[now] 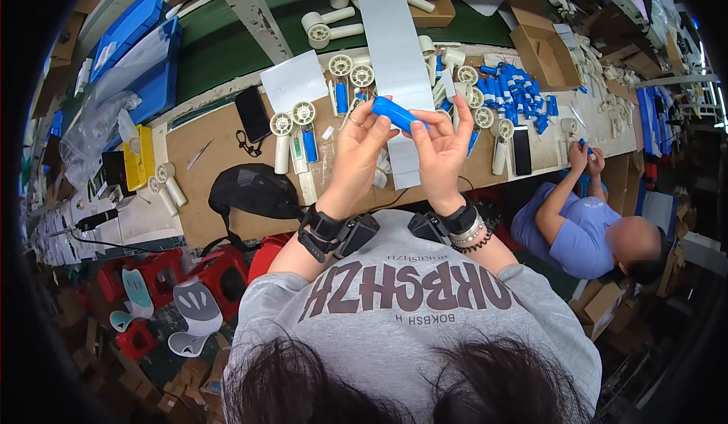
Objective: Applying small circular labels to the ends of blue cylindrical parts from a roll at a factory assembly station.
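Between both hands, above the workbench, I hold a blue cylindrical battery cell (394,113), tilted down to the right. The thumb and fingers of my left hand (359,142) pinch its left end. My right hand (440,150) grips the other end by thumb and forefinger, its remaining fingers spread upward. Under and beyond my hands runs a long pale strip (394,34) across the bench. White handheld fan housings (303,113) with round grilles lie left of my hands, some opened with blue cells inside (309,143).
A heap of blue battery cells (519,94) lies at the right, near an open cardboard box (544,53). Black phones (252,113) (522,151), a black bag (256,191) and a yellow bin (139,159) also rest here. A co-worker (572,223) in blue sits at the right, handling a small blue item.
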Demonstrator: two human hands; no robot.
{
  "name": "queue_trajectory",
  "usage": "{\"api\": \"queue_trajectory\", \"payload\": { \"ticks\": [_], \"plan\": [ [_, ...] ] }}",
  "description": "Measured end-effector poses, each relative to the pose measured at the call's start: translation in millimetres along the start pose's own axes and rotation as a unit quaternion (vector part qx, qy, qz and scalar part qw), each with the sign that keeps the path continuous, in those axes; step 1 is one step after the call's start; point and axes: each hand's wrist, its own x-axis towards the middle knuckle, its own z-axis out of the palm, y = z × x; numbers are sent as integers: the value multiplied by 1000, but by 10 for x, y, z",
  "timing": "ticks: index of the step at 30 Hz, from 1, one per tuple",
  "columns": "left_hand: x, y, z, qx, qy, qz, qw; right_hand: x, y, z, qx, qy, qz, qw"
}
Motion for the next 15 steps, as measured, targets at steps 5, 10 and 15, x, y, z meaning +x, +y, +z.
{"api": "queue_trajectory", "payload": {
  "ticks": [5, 10, 15],
  "plan": [
    [89, 159, 14, 41, -38, -16, 998, -1, -33, 23, -10, -29, -48, 998],
    [164, 446, -38, 54, -97, -80, 991, 226, -314, -274, -65, -23, -22, 997],
    [203, 574, 27, 88, -154, -114, 978, 259, -619, -371, -57, -107, 45, 992]
  ]
}}
